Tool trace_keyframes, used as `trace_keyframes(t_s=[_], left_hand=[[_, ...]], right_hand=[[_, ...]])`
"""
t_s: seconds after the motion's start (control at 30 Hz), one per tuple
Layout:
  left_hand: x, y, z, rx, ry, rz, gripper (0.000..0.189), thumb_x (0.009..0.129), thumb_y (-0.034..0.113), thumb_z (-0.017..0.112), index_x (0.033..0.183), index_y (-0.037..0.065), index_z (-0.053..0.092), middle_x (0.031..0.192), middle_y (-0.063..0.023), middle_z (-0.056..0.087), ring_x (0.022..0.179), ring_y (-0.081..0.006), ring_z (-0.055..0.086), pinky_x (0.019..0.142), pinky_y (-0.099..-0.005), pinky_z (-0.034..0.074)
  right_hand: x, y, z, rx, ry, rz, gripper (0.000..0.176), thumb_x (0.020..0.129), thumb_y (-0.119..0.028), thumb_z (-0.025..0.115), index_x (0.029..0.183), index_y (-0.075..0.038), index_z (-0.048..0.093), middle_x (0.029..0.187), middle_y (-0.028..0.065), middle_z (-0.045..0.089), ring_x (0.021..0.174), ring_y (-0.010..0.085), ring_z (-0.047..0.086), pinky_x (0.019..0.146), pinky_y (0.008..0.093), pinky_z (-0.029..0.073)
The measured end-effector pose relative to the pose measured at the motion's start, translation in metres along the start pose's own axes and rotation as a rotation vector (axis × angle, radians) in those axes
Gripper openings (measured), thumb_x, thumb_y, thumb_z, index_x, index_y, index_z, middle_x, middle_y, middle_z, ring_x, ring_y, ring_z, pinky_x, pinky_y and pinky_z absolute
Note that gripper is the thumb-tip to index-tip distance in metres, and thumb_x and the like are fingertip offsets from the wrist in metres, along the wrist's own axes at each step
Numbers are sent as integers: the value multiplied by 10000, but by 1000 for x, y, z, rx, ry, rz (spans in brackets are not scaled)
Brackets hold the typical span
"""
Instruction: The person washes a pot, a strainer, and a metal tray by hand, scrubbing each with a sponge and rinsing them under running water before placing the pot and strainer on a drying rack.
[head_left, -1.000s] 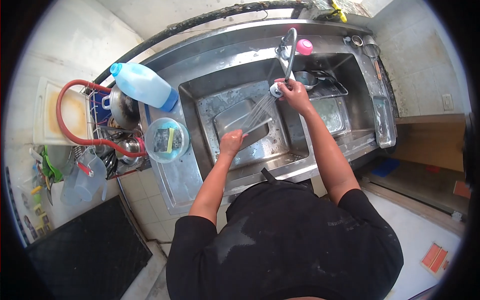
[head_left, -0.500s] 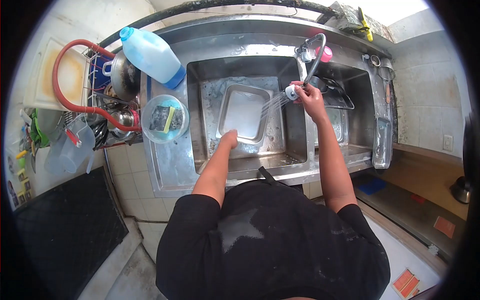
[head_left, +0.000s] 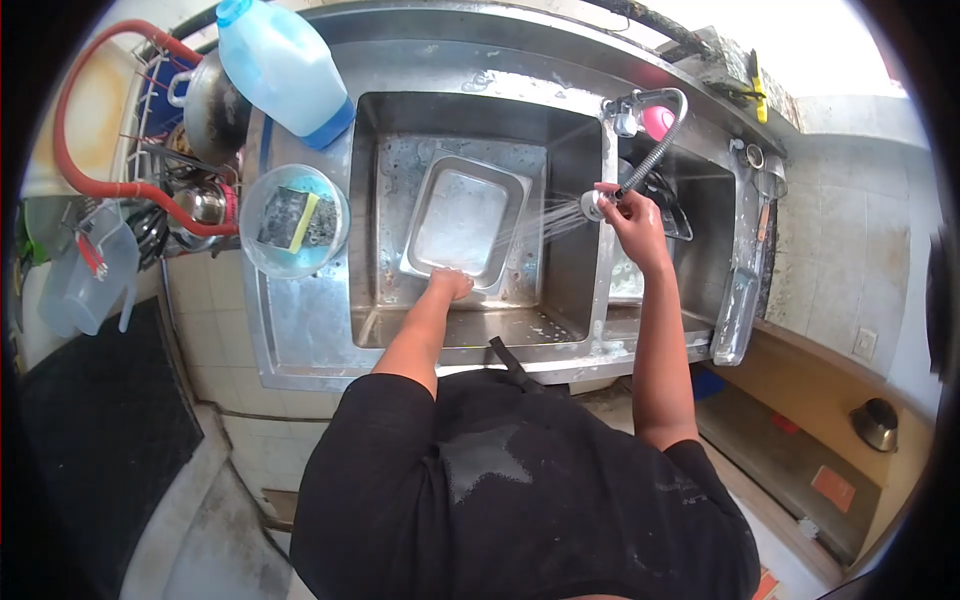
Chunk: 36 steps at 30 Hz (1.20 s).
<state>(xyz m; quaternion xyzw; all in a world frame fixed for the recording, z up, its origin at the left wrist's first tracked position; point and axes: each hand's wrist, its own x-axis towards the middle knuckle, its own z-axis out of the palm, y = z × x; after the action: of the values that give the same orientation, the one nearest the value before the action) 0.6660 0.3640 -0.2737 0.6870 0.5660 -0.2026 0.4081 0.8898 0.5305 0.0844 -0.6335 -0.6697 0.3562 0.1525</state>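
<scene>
A rectangular metal pan point(head_left: 458, 218) lies slightly turned inside the left sink basin point(head_left: 570, 270). My left hand point(head_left: 452, 283) is closed on the pan's near rim. Over the divider between the basins, my right hand point(head_left: 632, 222) grips a white spray head point(head_left: 594, 206) on a flexible metal hose point(head_left: 662, 145). Water sprays from it leftward toward the pan's right side. In the right basin, dark cookware point(head_left: 672, 205) and another metal tray point(head_left: 628, 280) show partly behind my right hand and arm.
On the left counter stand a bowl point(head_left: 262, 262) with bluish liquid and a sponge point(head_left: 304, 222), and a large blue-capped bottle point(head_left: 283, 75). A dish rack with a pot point(head_left: 213, 108) and a red hose point(head_left: 110, 187) is further left. A narrow metal tray point(head_left: 735, 318) lies at the right edge.
My view has shifted, so the sink sits further left. The pan has been turned a little, and less water shows in it. Both hands keep their grips while the spray continues.
</scene>
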Motion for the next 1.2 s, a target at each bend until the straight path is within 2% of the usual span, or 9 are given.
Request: trace_keyframes(t_s=[0.3, 0.5, 0.6, 0.73, 0.8, 0.87, 0.93, 1.07, 1.2], left_hand=[[62, 16, -4, -31, 87, 179, 638, 883, 195, 540, 1489, 143, 349, 1596, -104, 212, 1460, -299, 232, 1168, -513, 225], [123, 16, -35, -112, 513, -436, 662, 930, 294, 471, 1539, 165, 246, 1628, -62, 111, 1504, -237, 51, 1175, -574, 100], [138, 2, -37, 167, 449, 61, 662, 953, 382, 433, 1530, 108, 255, 1624, -69, 134, 1501, -242, 70, 1164, -595, 102], [143, 1, -27, -188, 639, -517, 656, 958, 470, 422, 1527, 177, 282, 1589, -58, 250, 1487, -231, 142, 1163, -588, 127], [146, -2, -17, 109, 637, 199, 657, 956, 466, 430, 1523, 166, 289, 1565, -48, 303, 1469, -275, 197, 1161, -598, 121], [161, -8, -26, -142, 630, 223, 661, 956, 451, 428, 1520, 137, 287, 1552, -31, 331, 1458, -285, 229, 1170, -594, 92], [168, 7, -49, -9, 742, -409, 667, 941, 455, 458, 1519, 164, 295, 1540, -8, 351, 1452, -256, 249, 1178, -587, 79], [186, -13, -71, -95, 768, 228, 597, 937, 441, 459, 1468, 174, 404, 1539, -14, 351, 1457, -243, 239, 1168, -614, 78], [193, 11, -70, 36, 544, 54, 654, 914, 438, 492, 1485, 145, 364, 1558, -30, 317, 1468, -218, 211, 1176, -598, 82]], right_hand=[[19, 30, 20, 148, -27, 36, 277, 911, -140, 657, 1162, -23, 675, 1004, 94, 722, 807, 133, 667, 731, 284, 526], [48, 51, 51, 147, 16, 67, 293, 907, -116, 659, 1179, -6, 662, 1002, 111, 723, 824, 130, 663, 755, 277, 519], [62, 54, 59, 126, -32, 93, 302, 913, -110, 647, 1195, -1, 651, 1013, 108, 723, 828, 127, 661, 762, 275, 513], [75, 57, 76, 269, 37, 3, 308, 914, -59, 632, 1204, 42, 626, 1167, 146, 675, 949, 163, 662, 858, 298, 518], [77, 55, 76, 247, 12, 35, 289, 910, -34, 626, 1191, 31, 638, 1166, 149, 675, 989, 176, 662, 875, 304, 524], [81, 51, 68, 208, -39, 68, 283, 908, -33, 629, 1185, 24, 645, 1150, 146, 681, 981, 178, 666, 863, 302, 529], [79, 53, 68, 159, -91, 117, 278, 905, -33, 633, 1178, 18, 651, 1134, 144, 686, 974, 179, 669, 851, 300, 533], [80, 51, 80, 152, 32, 23, 278, 900, -40, 639, 1174, 1, 663, 1031, 115, 698, 839, 124, 660, 744, 264, 530], [78, 53, 82, 219, 62, 60, 280, 915, -60, 625, 1185, 7, 657, 979, 107, 689, 788, 90, 632, 685, 231, 503]])
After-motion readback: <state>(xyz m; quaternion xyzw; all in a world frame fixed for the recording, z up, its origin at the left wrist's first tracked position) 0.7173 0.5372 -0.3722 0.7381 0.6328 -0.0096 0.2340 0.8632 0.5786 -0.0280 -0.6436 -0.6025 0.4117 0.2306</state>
